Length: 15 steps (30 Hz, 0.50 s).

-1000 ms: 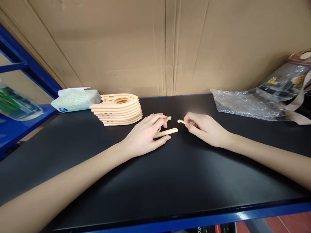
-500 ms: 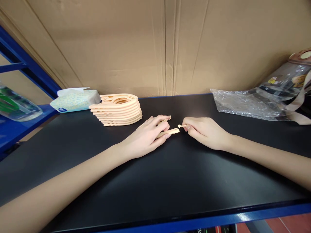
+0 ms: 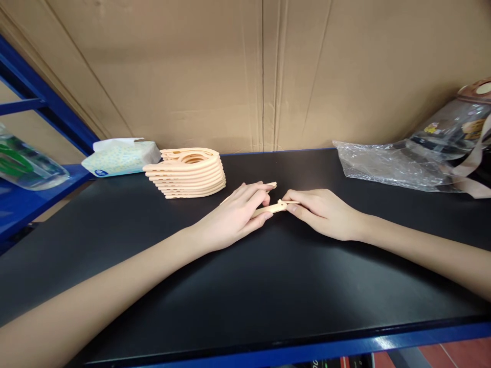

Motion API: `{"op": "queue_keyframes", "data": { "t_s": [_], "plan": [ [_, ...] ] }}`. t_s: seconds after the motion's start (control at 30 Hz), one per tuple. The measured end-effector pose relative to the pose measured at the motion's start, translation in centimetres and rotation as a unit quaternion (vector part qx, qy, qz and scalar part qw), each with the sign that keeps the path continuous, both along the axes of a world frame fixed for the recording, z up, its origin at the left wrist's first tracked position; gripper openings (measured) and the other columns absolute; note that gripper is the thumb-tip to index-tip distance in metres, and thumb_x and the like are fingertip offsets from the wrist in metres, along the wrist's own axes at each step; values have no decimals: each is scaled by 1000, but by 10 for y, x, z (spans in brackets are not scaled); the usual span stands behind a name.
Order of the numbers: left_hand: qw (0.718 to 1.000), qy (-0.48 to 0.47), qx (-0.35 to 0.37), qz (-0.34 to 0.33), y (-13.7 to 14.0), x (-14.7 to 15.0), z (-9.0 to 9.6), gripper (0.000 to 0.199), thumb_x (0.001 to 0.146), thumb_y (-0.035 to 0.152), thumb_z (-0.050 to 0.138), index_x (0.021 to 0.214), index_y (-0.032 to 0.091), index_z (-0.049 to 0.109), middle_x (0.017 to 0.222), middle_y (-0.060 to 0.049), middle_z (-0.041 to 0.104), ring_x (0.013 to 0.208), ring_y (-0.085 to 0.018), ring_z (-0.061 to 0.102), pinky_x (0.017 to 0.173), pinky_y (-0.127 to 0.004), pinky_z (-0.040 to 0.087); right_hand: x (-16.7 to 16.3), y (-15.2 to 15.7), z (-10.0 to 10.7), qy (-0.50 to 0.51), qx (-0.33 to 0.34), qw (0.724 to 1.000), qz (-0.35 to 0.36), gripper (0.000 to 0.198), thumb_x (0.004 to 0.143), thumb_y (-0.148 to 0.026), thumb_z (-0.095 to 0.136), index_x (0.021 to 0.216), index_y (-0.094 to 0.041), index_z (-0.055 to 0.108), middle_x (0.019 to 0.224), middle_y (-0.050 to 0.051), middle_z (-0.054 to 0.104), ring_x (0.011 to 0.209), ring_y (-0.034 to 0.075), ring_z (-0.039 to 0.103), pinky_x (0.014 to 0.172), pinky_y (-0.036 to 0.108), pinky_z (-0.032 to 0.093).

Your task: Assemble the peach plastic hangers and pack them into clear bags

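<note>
My left hand [image 3: 233, 217] is closed around a peach plastic clothes hanger [image 3: 275, 208], pressing it down on the black tabletop. Its two ends stick out past my fingers on the right, and most of the rest is covered by the hand. Between the thumb and fingertips of my right hand [image 3: 332, 214] is a thin peach plastic rod [image 3: 293, 202] with a small knobbed tip. That tip lies at the nearer end of the hanger and appears to touch it. Behind my left hand stands a stack of several similar peach hangers [image 3: 187, 176].
A tissue pack [image 3: 125, 159] lies left of the stack. On the blue shelf frame [image 3: 63, 120] rests a clear bottle with green on it [image 3: 32, 163]. A clear plastic bag [image 3: 383, 161] and a strapped clear bottle [image 3: 441, 128] sit at the right. Cardboard [image 3: 192, 76] stands behind.
My right hand has brought the rod's tip leftward onto the hanger's near end; before, there was a small gap. The hanger and left hand have shifted slightly right.
</note>
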State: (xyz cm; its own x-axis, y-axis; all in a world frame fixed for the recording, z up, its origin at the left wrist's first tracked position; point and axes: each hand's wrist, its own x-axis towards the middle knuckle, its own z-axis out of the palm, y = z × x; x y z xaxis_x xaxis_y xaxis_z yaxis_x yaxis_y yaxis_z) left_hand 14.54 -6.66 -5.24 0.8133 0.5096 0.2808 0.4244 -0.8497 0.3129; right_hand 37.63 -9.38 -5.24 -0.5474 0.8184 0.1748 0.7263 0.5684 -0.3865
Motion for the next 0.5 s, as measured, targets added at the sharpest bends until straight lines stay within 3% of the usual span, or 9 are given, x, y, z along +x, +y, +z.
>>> {"op": "queue_keyframes", "data": {
  "t_s": [0.1, 0.33, 0.5],
  "plan": [
    [1000, 17, 23, 0, 1, 0, -2, 17, 99, 27, 38, 102, 20, 53, 146, -11, 38, 137, -27, 32, 111, -50, 31, -2, 0, 0, 7, -1, 1000, -15, 29, 95, -48, 39, 84, -22, 50, 68, -4, 55, 59, 12, 50, 57, 24, 32],
    [1000, 9, 14, 4, 1, -1, -3, 21, 99, 29, 36, 99, 19, 56, 148, -10, 35, 139, -28, 29, 114, -55, 25, -2, 3, -2, 46, -3, 999, -25, 38, 93, -54, 40, 75, -22, 46, 60, -5, 49, 53, 11, 43, 53, 24, 28],
    [1000, 6, 9, -2, 1, -1, -2, 21, 99, 28, 37, 99, 20, 56, 147, -10, 37, 137, -27, 32, 113, -52, 29, -2, 2, -1, 33, 4, 999, -19, 42, 94, -57, 35, 70, -22, 40, 59, -5, 46, 51, 11, 41, 52, 24, 28]
  ]
}}
